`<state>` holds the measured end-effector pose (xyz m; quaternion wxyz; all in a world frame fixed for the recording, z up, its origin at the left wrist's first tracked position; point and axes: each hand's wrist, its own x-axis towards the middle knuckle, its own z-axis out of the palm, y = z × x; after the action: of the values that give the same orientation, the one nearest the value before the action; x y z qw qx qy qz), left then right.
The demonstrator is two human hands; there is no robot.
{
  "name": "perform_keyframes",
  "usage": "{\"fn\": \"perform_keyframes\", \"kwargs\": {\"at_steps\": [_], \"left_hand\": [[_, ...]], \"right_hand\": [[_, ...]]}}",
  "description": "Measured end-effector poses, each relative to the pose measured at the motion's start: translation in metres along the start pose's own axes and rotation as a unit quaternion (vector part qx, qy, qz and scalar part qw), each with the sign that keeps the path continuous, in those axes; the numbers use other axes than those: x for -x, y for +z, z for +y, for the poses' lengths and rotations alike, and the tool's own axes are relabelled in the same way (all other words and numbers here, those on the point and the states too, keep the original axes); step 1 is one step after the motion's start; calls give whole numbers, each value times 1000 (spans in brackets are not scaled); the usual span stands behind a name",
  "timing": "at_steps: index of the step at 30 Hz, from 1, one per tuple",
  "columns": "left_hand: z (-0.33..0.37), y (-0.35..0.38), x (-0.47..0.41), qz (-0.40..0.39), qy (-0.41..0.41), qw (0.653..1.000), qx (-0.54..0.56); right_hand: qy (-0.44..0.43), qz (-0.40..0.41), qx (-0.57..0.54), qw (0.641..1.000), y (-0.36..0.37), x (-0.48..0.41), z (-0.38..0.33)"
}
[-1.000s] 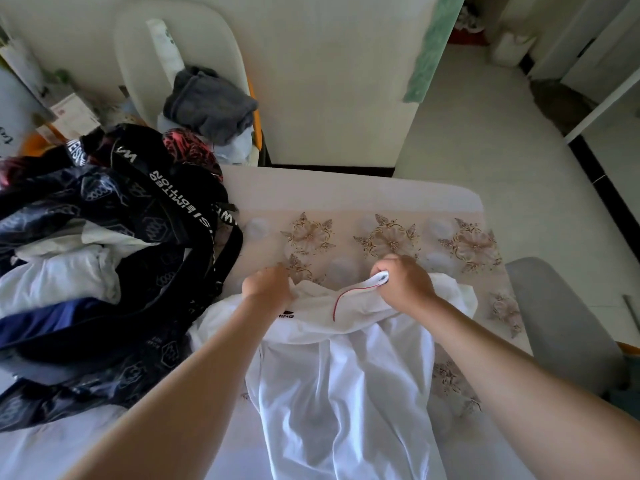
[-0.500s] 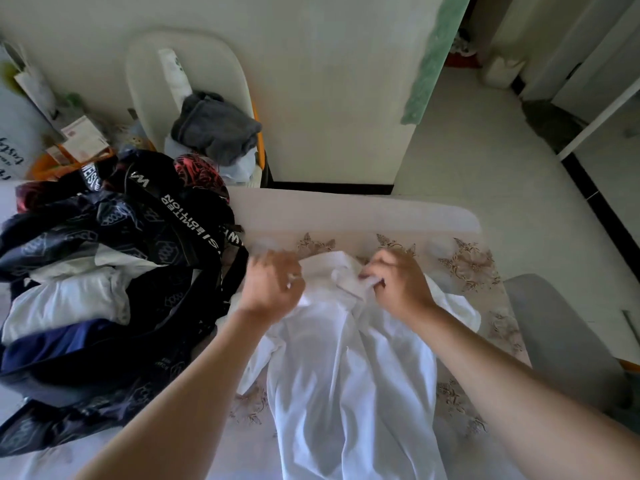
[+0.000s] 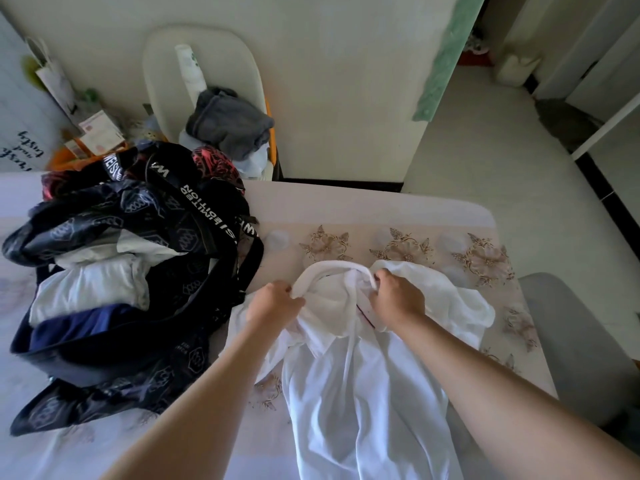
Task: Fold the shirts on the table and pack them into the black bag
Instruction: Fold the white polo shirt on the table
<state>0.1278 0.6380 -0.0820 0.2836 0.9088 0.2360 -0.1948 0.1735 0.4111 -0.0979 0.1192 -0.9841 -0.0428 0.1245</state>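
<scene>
A white shirt (image 3: pixel 363 382) lies lengthwise on the table (image 3: pixel 346 209), its collar end pointing away from me. My left hand (image 3: pixel 275 303) grips the left side of the collar. My right hand (image 3: pixel 396 297) grips the collar's right side, fingers curled into the fabric. One white sleeve (image 3: pixel 453 303) spreads out to the right. The black bag (image 3: pixel 138 271) with white lettering on its straps stands open at the left of the table, with white and dark blue folded clothes (image 3: pixel 90 289) inside it.
A white chair (image 3: pixel 162 64) behind the table holds a grey garment (image 3: pixel 228 123). A grey chair (image 3: pixel 571 334) stands at the table's right edge. Papers and boxes (image 3: pixel 93 136) clutter the far left. The floor opens out at the upper right.
Both hands moved the shirt's collar end farther up the table and now hold it by the collar. The head camera tilted, shifting the scene downward in view.
</scene>
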Motion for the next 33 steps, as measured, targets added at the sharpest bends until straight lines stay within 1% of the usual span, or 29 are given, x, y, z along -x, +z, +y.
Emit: {"fn": "perform_keyframes", "kwargs": {"at_steps": [3, 5, 7, 9, 10, 11, 12, 13, 14, 15, 16, 17, 18, 19, 20, 22, 23, 24, 25, 26, 28, 29, 31, 32, 33], "left_hand": [[2, -10, -1, 6, 19, 999, -50], [4, -13, -1, -7, 43, 995, -86], [8, -15, -4, -13, 71, 990, -119], [18, -19, -6, 37, 90, 982, -164], [26, -23, -7, 65, 92, 977, -179], [36, -27, -7, 70, 81, 979, -173], [46, -30, -11, 66, 63, 991, -100], [58, -35, -16, 55, 31, 997, 51], [70, -39, -21, 28, -12, 969, 246], [79, -43, -27, 5, -46, 908, 417], [86, -46, -32, -3, -48, 853, 520], [90, -46, -38, -6, -33, 823, 567], [92, -45, -41, -8, -14, 815, 579], [93, -40, -44, -10, 0, 827, 562], [91, -36, -44, -5, 13, 847, 532], [86, -22, -44, 35, 43, 909, 413], [86, -15, -42, 51, 71, 936, 342], [86, -5, -39, 56, 97, 955, 276], [87, 5, -35, 50, 127, 966, 220], [87, 17, -31, 37, 159, 973, 164], [89, 42, -24, -13, 226, 974, 30], [91, 52, -20, -45, 245, 967, -46], [95, 67, -19, -93, 240, 952, -164], [95, 73, -20, -99, 228, 949, -194], [95, 76, -21, -89, 218, 949, -211]], "right_hand": [[52, -7, -5, 999, -8, -5, 0], [84, 17, -63, 994, -16, -7, -1], [111, 57, -120, 985, -28, -7, -1], [134, 81, -169, 973, -38, -10, 2], [151, 79, -197, 965, -43, -11, 3], [168, 67, -232, 956, -46, -13, 4], [186, 55, -279, 941, -50, -17, 4], [209, 49, -334, 918, -56, -22, 3], [236, 38, -409, 881, -63, -27, 1], [250, 23, -493, 833, -70, -32, -1], [241, 4, -558, 794, -77, -37, -2], [205, -23, -593, 778, -81, -43, 0], [161, -47, -593, 788, -85, -48, 3], [129, -56, -575, 806, -87, -51, 8], [110, -52, -545, 830, -86, -52, 13], [99, -11, -469, 878, -80, -51, 31], [98, 17, -404, 909, -76, -48, 43], [97, 34, -321, 942, -71, -43, 57], [95, 47, -234, 966, -64, -39, 72], [95, 51, -146, 983, -55, -34, 88], [94, 33, 8, 995, -38, -25, 115], [92, 18, 51, 994, -30, -22, 126], [76, 13, 92, 993, -23, -17, 141], [69, 28, 105, 992, -23, -17, 146], [61, 40, 114, 991, -22, -19, 152]]}}
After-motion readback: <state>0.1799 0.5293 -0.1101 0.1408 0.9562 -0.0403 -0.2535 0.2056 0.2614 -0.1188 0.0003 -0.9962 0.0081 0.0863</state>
